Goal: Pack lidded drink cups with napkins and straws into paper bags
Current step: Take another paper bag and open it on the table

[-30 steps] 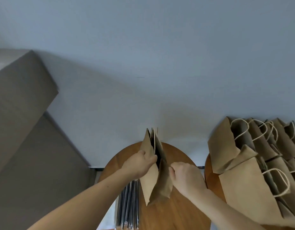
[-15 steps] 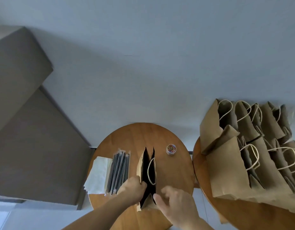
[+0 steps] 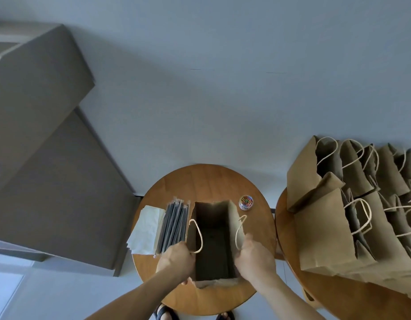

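Note:
A brown paper bag [image 3: 212,239] stands upright and spread wide on the round wooden table [image 3: 207,181], its dark inside bare. My left hand [image 3: 176,258] grips its left rim beside a rope handle. My right hand [image 3: 254,256] grips the right rim by the other handle. To the left of the bag lies a bundle of dark wrapped straws [image 3: 174,225], and further left a stack of white napkins [image 3: 146,229]. No drink cup is in view.
A small clear tub of coloured paper clips [image 3: 246,202] sits right of the bag. A second wooden table [image 3: 334,294] at the right carries several brown paper bags [image 3: 352,204] with handles. Grey boxes [image 3: 42,158] stand at the left. My sandalled feet show below.
The bag was lifted and nearly flat, then set down on the table. Both hands have pulled its sides apart, so its mouth now gapes as a rectangle.

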The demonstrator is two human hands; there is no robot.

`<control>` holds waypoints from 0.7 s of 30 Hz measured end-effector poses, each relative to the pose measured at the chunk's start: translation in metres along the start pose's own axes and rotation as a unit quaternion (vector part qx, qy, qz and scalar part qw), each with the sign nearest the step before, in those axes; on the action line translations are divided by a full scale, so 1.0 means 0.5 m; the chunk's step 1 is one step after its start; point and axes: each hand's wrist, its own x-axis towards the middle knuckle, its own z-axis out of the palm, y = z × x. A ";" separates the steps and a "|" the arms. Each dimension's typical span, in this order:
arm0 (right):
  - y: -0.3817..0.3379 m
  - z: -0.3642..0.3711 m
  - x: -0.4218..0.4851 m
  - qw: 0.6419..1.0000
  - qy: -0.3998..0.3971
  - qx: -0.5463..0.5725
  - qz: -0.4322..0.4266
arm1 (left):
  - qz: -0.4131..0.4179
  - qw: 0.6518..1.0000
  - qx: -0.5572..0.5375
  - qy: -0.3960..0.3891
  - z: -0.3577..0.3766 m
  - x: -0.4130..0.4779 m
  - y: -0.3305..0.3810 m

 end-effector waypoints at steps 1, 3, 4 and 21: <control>0.009 -0.003 -0.002 1.000 -0.003 -0.002 0.012 | -0.006 1.000 -0.007 0.001 -0.004 0.004 -0.011; 0.022 -0.009 -0.010 1.000 -0.002 -0.008 0.023 | -0.012 0.999 -0.030 -0.001 -0.013 0.012 -0.030; 0.027 -0.010 -0.013 1.000 0.001 -0.012 0.026 | -0.013 0.999 -0.033 -0.003 -0.017 0.015 -0.036; 0.018 -0.046 -0.020 0.973 -0.168 0.154 -0.036 | 0.166 0.969 0.005 -0.182 -0.072 0.043 -0.015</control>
